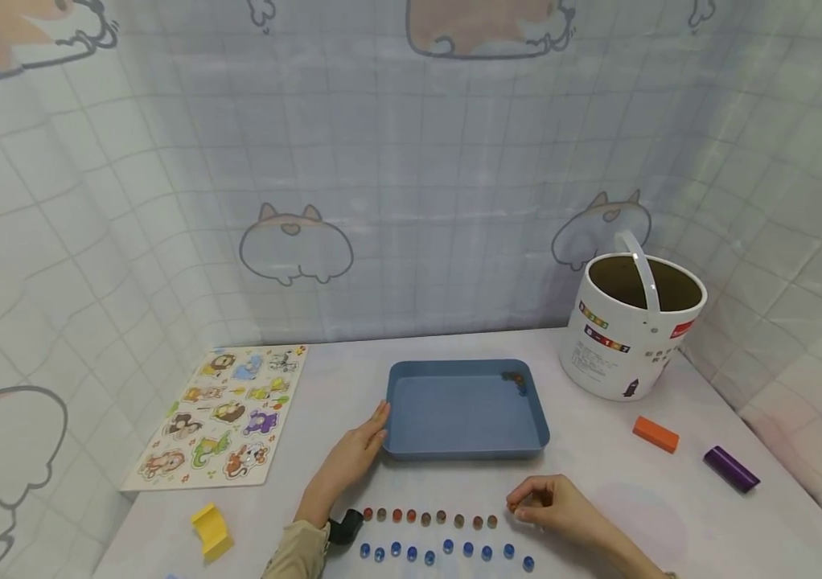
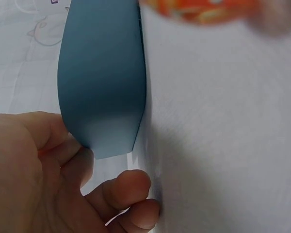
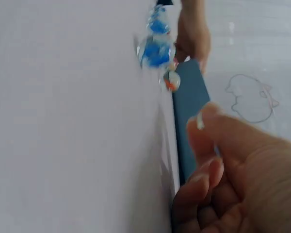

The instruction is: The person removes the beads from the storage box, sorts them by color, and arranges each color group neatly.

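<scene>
My left hand (image 1: pixel 353 452) rests against the left side of a blue tray (image 1: pixel 465 414). In the left wrist view its fingers (image 2: pixel 131 189) lie loosely bent beside the tray corner (image 2: pixel 102 97). My right hand (image 1: pixel 552 505) pinches a small reddish-brown marble (image 1: pixel 512 507) between thumb and fingertips, at the right end of a row of red and brown marbles (image 1: pixel 425 519). Fingers mostly hide that marble in the right wrist view. Nearer to me runs a second row, of blue marbles (image 1: pixel 429 556). Several brownish marbles (image 1: pixel 515 378) sit in the tray's far right corner.
A white bucket (image 1: pixel 602 362) with a raised handle stands back right. In front of it lie an orange block (image 1: pixel 655 434) and a purple block (image 1: pixel 731 469). On the left are an animal puzzle board (image 1: pixel 223 418) and a yellow block (image 1: pixel 212 532).
</scene>
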`<state>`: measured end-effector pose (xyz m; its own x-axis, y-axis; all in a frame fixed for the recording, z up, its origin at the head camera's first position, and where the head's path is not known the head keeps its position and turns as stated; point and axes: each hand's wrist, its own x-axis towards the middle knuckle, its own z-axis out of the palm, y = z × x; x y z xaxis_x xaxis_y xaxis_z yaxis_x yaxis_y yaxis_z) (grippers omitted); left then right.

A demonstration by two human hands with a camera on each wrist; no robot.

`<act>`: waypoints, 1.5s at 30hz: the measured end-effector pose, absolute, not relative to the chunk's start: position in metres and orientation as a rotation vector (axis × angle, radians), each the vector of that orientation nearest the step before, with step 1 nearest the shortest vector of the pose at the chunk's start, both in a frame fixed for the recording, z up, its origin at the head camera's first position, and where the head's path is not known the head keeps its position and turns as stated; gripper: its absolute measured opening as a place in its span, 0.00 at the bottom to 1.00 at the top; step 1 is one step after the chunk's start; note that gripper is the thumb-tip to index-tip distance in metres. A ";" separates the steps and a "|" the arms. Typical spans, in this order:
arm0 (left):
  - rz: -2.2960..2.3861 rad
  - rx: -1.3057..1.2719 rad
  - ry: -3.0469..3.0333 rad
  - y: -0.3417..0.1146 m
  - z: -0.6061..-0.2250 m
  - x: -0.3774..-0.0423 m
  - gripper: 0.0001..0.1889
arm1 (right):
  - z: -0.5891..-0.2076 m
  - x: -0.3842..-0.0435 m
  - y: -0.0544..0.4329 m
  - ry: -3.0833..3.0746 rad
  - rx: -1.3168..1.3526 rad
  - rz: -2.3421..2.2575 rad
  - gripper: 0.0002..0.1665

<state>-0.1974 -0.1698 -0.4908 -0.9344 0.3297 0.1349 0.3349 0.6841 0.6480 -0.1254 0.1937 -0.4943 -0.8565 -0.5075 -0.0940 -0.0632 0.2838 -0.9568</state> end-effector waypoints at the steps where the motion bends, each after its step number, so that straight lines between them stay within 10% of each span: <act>1: -1.109 -0.567 -2.879 -0.170 -0.491 -0.197 0.26 | -0.496 -0.124 0.192 2.205 -0.491 -1.575 0.14; 29: -1.101 -0.544 -2.903 -0.169 -0.493 -0.199 0.26 | -0.490 -0.126 0.179 2.295 -0.513 -1.496 0.14; 45: -1.107 -0.552 -2.894 -0.169 -0.490 -0.198 0.26 | -0.422 -0.194 0.204 2.353 -0.565 -1.644 0.21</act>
<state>-0.1980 -0.1689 -0.4903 -0.9384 0.3246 0.1185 0.3208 0.6909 0.6479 -0.1935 0.2041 -0.4216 -0.9030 -0.4276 0.0419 -0.1863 0.3019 -0.9350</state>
